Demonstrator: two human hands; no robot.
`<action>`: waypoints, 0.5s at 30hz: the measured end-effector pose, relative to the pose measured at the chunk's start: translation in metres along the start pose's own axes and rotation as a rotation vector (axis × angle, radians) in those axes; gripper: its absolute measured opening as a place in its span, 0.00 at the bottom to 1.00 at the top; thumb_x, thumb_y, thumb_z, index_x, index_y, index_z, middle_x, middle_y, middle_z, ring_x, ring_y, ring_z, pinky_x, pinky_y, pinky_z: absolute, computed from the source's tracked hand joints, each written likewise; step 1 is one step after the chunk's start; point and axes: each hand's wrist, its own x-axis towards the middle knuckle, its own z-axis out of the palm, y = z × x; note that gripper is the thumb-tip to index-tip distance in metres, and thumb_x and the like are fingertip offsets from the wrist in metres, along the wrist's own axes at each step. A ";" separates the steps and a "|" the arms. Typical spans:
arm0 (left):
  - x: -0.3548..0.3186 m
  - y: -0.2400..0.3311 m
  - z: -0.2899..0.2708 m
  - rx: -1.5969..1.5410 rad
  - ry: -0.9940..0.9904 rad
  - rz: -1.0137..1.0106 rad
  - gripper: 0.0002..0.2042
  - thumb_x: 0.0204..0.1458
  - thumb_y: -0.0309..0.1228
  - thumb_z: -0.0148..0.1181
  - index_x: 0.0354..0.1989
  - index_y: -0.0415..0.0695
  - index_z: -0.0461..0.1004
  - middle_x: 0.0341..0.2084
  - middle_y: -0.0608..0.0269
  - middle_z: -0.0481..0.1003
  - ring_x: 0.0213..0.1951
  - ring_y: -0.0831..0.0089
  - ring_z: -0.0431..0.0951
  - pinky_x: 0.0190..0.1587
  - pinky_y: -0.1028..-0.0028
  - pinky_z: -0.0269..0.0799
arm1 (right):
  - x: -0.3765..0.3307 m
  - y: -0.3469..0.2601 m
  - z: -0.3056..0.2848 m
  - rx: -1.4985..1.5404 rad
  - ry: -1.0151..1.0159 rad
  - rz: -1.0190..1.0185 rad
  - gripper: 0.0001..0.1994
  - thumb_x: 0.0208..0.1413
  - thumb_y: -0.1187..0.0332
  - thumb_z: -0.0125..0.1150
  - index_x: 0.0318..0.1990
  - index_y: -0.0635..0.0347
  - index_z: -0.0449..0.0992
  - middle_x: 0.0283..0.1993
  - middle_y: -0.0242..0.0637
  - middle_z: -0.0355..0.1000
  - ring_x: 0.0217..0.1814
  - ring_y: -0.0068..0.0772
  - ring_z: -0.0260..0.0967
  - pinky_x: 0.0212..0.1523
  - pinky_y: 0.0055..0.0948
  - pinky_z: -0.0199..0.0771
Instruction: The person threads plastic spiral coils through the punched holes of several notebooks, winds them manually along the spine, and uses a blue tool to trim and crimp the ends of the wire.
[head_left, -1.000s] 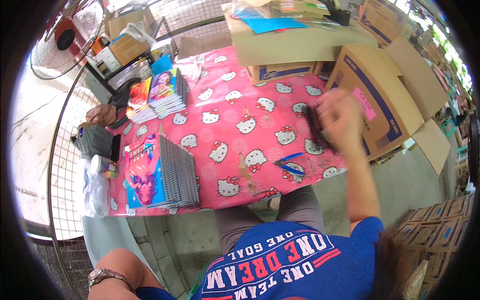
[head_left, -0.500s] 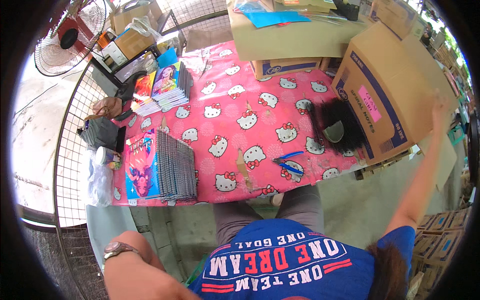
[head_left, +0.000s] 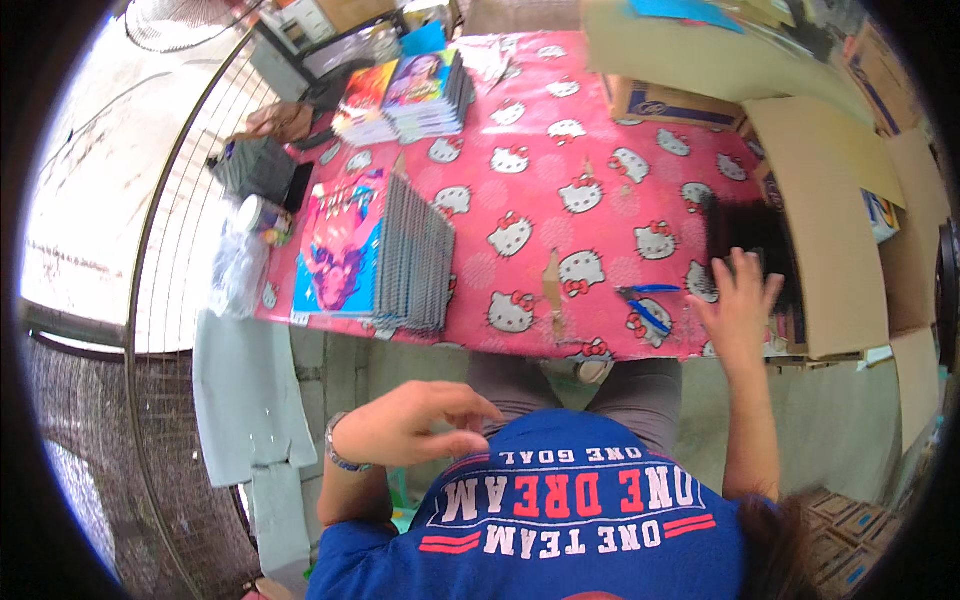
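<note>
My left hand point(head_left: 425, 425) hovers in front of my shirt, fingers loosely bent, thumb apart, holding nothing. Above the table's right front edge, my right hand point(head_left: 738, 310) is spread wide and also holds nothing. Behind its fingers lies a pile of black, bristly, wire-like pieces point(head_left: 750, 232), partly hidden. Just left of this hand are blue-handled cutting pliers point(head_left: 648, 308). A large cardboard box point(head_left: 820, 225) stands to the right, with a flap out toward the table and a small colourful thing point(head_left: 882, 216) showing inside. At left stands a tall stack of spiral notebooks point(head_left: 345, 250).
A second notebook stack point(head_left: 425, 95) stands farther back on the pink patterned tablecloth point(head_left: 515, 195). Along the left edge are a jar point(head_left: 262, 215), clear plastic point(head_left: 238, 270) and a grey bag point(head_left: 255, 168). A wire-mesh fence point(head_left: 165, 200) runs beyond. Another box point(head_left: 670, 103) sits at the back.
My right hand has come from the box's far side to the table edge. My left hand has risen. The box's printed side is now covered by a plain flap. The view has shifted.
</note>
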 end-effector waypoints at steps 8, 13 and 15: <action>-0.064 -0.079 0.011 -0.156 1.172 -0.317 0.10 0.58 0.32 0.62 0.32 0.36 0.74 0.23 0.67 0.72 0.24 0.80 0.69 0.27 0.77 0.63 | 0.024 -0.041 0.081 0.155 -0.419 -0.374 0.36 0.41 0.54 0.74 0.59 0.57 0.68 0.54 0.46 0.66 0.58 0.51 0.65 0.56 0.52 0.65; -0.082 0.011 -0.013 -0.687 0.457 0.935 0.12 0.59 0.39 0.59 0.32 0.42 0.72 0.25 0.64 0.74 0.25 0.77 0.73 0.28 0.73 0.68 | 0.048 -0.065 0.080 0.540 -0.468 -0.402 0.15 0.51 0.74 0.54 0.48 0.65 0.68 0.45 0.54 0.65 0.49 0.59 0.67 0.51 0.48 0.68; -0.075 0.063 -0.049 -0.499 -0.091 1.169 0.08 0.60 0.37 0.60 0.36 0.47 0.72 0.29 0.63 0.76 0.28 0.77 0.75 0.29 0.72 0.72 | 0.063 -0.101 0.079 0.754 -0.306 -0.533 0.17 0.50 0.76 0.52 0.50 0.66 0.67 0.45 0.55 0.65 0.48 0.58 0.67 0.50 0.47 0.68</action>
